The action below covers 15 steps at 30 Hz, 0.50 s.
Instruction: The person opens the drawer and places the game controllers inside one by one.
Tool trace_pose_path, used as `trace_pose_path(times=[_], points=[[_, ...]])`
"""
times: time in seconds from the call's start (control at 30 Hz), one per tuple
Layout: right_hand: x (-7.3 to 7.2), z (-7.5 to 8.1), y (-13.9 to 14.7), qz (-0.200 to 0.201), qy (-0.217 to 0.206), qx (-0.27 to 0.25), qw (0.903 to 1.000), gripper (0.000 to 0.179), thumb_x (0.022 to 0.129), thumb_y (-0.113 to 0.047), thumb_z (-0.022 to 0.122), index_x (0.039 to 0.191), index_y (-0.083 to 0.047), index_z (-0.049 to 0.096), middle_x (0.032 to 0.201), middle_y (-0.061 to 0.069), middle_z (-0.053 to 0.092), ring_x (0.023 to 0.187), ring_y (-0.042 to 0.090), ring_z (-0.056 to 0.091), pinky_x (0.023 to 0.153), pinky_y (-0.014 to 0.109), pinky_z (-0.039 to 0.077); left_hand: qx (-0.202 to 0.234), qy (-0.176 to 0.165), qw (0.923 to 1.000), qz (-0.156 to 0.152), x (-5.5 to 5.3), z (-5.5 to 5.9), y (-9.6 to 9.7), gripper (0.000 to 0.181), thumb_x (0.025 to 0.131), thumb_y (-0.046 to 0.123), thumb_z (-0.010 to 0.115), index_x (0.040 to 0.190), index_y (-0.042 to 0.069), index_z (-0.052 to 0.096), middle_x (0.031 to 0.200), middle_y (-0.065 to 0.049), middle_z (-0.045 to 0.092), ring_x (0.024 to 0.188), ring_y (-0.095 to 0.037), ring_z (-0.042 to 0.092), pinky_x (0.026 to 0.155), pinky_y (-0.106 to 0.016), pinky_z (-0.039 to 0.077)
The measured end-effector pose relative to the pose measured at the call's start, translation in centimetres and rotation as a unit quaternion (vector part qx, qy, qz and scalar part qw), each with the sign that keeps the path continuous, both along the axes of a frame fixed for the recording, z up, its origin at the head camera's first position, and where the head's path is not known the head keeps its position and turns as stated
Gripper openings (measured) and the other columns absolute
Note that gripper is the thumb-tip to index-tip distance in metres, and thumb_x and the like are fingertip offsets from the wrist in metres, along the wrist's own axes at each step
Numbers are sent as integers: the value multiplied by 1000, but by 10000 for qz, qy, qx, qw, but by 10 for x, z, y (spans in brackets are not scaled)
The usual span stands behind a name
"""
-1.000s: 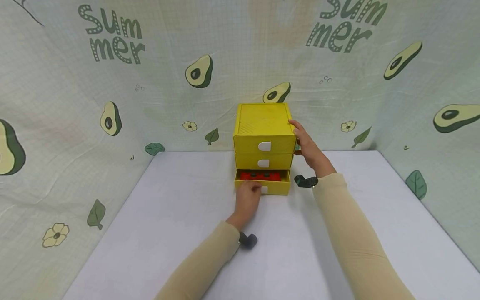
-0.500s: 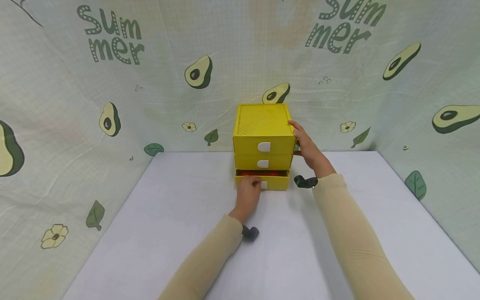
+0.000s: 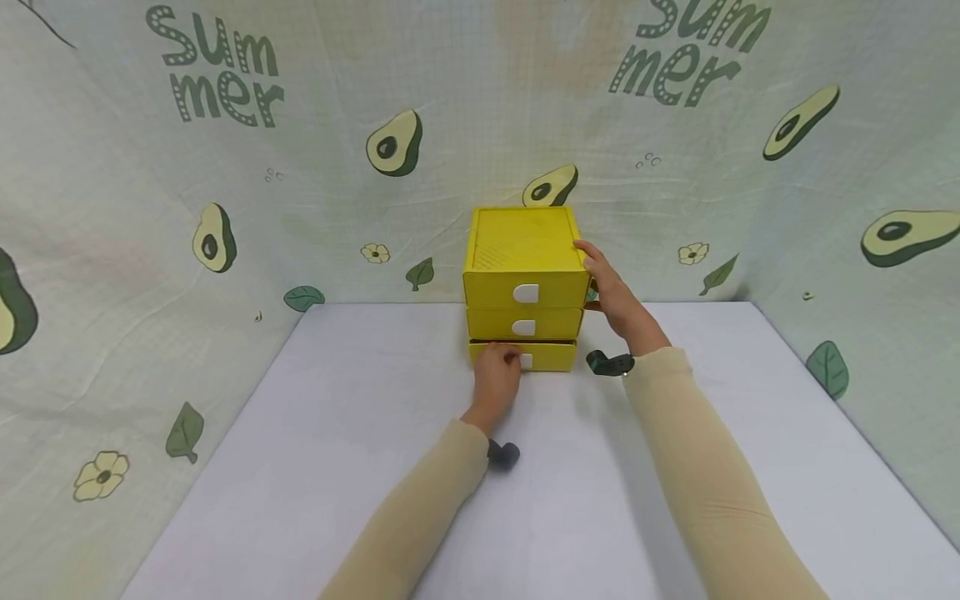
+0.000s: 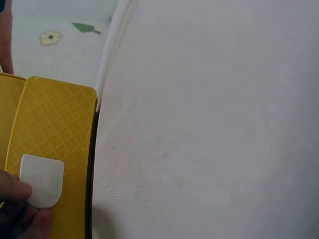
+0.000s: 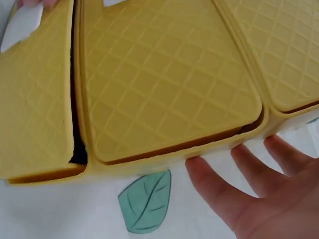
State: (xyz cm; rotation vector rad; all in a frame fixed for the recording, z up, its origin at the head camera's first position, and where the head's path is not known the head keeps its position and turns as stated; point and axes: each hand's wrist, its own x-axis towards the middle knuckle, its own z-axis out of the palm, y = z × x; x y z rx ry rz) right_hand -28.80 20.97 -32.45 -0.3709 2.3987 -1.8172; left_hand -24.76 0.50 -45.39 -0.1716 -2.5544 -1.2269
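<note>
A yellow cabinet (image 3: 525, 237) with three stacked drawers stands against the back cloth. Its bottom drawer (image 3: 555, 358) sits slightly forward, leaving a thin dark gap along the top edge. My left hand (image 3: 497, 382) is at that drawer's front, thumb and fingers pinching the white pull tab (image 4: 42, 180). On the cabinet's right side rests my right hand (image 3: 618, 300); the right wrist view shows its straight fingers (image 5: 214, 186) touching the side edge by the middle drawer (image 5: 169, 84) and top drawer (image 5: 284, 50). The drawer's contents are hidden now.
The cabinet stands at the back of a white table (image 3: 360, 417). Behind and at both sides hangs a pale cloth (image 3: 322, 150) printed with avocados, leaves and flowers. Each wrist carries a small black camera (image 3: 609, 363).
The bottom drawer has slid back into the cabinet, pushed by my left hand, and the red thing inside has gone out of sight. My right hand has stayed on the cabinet's side.
</note>
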Motion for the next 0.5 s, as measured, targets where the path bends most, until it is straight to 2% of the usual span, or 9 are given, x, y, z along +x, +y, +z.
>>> trace_pose_path(times=[0.37, 0.5], points=[[1, 8, -3, -40, -29, 3, 10000, 54, 102, -34, 23, 154, -27, 13, 161, 10, 14, 136, 41, 34, 106, 62, 35, 76, -17, 9999, 85, -7, 0, 3, 17, 92, 7, 59, 98, 2, 75, 92, -6, 67, 86, -20, 61, 79, -30, 55], [3, 9, -3, -68, -16, 36, 10000, 57, 101, -36, 32, 154, -26, 13, 162, 11, 13, 138, 40, 32, 107, 63, 34, 113, -31, 9999, 106, -8, 0, 4, 17, 91, 7, 60, 97, 2, 75, 93, -6, 68, 86, -20, 62, 80, -31, 55]])
